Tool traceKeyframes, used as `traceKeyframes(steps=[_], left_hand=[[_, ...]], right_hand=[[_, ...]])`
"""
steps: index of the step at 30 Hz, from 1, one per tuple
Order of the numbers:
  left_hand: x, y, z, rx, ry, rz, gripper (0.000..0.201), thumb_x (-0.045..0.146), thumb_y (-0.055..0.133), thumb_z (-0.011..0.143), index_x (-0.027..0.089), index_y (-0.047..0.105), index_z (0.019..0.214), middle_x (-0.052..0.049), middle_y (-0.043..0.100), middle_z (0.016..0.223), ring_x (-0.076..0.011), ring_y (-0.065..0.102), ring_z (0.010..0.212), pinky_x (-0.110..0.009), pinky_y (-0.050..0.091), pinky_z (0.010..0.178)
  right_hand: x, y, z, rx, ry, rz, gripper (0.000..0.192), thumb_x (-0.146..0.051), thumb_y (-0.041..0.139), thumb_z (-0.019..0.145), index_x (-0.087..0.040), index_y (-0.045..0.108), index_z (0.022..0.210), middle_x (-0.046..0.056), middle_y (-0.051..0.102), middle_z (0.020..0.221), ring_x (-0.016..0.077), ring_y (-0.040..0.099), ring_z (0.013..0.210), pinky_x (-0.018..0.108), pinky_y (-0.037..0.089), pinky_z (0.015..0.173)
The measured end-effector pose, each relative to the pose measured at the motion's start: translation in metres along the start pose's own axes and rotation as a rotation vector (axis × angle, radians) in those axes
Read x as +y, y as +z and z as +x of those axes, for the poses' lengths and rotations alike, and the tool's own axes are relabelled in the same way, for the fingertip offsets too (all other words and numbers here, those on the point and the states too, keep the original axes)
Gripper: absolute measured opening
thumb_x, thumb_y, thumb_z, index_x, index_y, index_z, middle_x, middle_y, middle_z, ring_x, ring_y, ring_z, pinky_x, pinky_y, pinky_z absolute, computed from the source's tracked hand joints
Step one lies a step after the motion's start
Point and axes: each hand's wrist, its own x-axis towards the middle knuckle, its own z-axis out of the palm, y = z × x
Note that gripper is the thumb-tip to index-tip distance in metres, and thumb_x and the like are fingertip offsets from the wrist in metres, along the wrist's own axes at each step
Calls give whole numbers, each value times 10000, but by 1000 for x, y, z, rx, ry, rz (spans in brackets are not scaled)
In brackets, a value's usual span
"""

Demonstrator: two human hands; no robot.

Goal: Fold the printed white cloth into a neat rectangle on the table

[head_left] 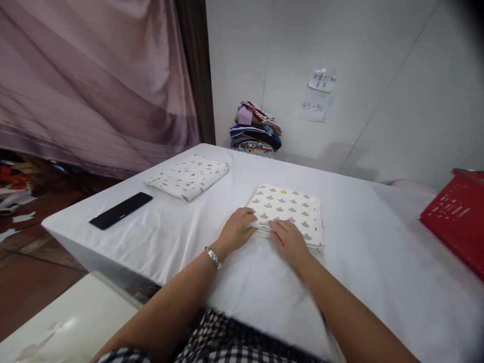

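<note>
A folded white cloth with a grey cloud print lies in the middle of the white-covered table. Both hands rest on its near edge. My left hand, with a silver bracelet on the wrist, curls its fingers around the near left corner of the fold. My right hand lies flat, palm down, on the near edge beside it. A second folded cloth with a small dark print lies apart at the far left of the table.
A black phone lies near the table's left edge. A red plastic basket stands at the right edge. A stack of colourful folded clothes sits against the white wall, under two paper notes. A pink curtain hangs at left.
</note>
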Motion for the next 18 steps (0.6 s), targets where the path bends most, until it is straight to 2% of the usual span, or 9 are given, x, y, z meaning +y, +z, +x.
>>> traceKeyframes(steps=[3,6,10,18], left_hand=[[10,1,-1,19,106,46,131,212,548,810,198,580,936,-93,511,1193,-229,440,1147,-394,390,943],[17,4,-1,-41,182,86,112,186,499,840,207,607,815,-64,523,1211,-223,407,1202,-398,352,987],[16,10,0,-94,184,168,173,169,493,850,214,654,807,-57,545,1217,-245,377,1246,-421,349,986],[12,17,-1,7,212,269,175,158,494,857,206,661,834,-54,564,1200,-232,401,1234,-402,392,967]], right_hand=[[0,1,0,2,14,2,314,-143,396,886,-185,515,1174,91,619,1028,236,545,926,399,460,792],[1,2,0,14,33,23,264,-153,403,885,-180,530,1114,91,628,995,235,550,911,400,459,793],[3,4,-1,35,50,47,200,-170,421,878,-179,546,1034,88,627,938,229,555,860,389,462,771],[2,4,-1,77,22,62,187,-107,426,854,-169,530,997,80,622,908,218,543,824,368,463,748]])
